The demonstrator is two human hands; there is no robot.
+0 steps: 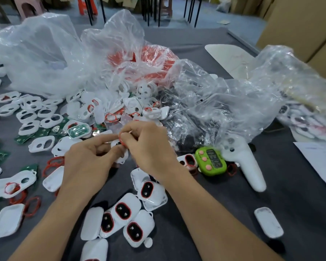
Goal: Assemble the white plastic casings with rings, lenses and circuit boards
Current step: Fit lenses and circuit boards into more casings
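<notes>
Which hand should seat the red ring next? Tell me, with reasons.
Right, probably. The right hand pinches the red ring at its fingertips, directly against the white casing, while the left hand grips that casing and steadies it.

There is only one view, from a wide-angle camera on the person's head. It looks forward and down at the dark grey cloth-covered table (pixel 290 194), very near the left hand (pixel 87 157) and right hand (pixel 151 147). The blue-grey floor (pixel 239 29) beyond shows at the top edge.
</notes>
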